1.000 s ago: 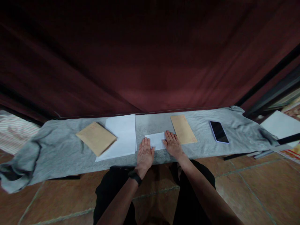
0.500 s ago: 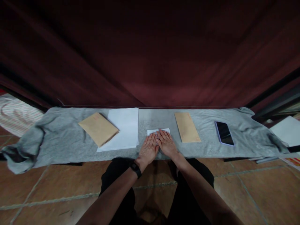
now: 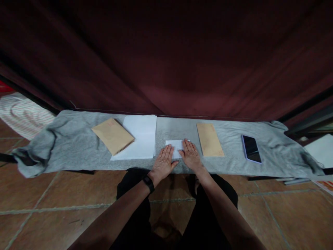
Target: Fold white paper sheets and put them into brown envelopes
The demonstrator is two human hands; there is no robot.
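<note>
A small folded white paper [image 3: 177, 148] lies flat on the grey cloth in front of me. My left hand [image 3: 163, 162] rests on its left end, palm down with the fingers stretched out. On the paper's right end lies my right hand [image 3: 191, 156], also flat, the thumb pointing inward. The middle of the paper shows between the two hands. Just right of my right hand is a single brown envelope [image 3: 210, 140]. Left of my left hand lie larger white sheets [image 3: 145, 135], partly covered by a stack of brown envelopes [image 3: 113, 136].
The grey cloth [image 3: 70, 142] covers a long, narrow bench. A phone [image 3: 251, 148] in a purple case lies on its right part. Behind the bench hangs a dark red curtain [image 3: 171, 69]. Striped fabric [image 3: 26, 114] is at the far left, above a tiled floor [image 3: 65, 222].
My hands have slid apart, from side by side at the middle of the paper to its two ends, uncovering the middle. The view has tilted slightly.
</note>
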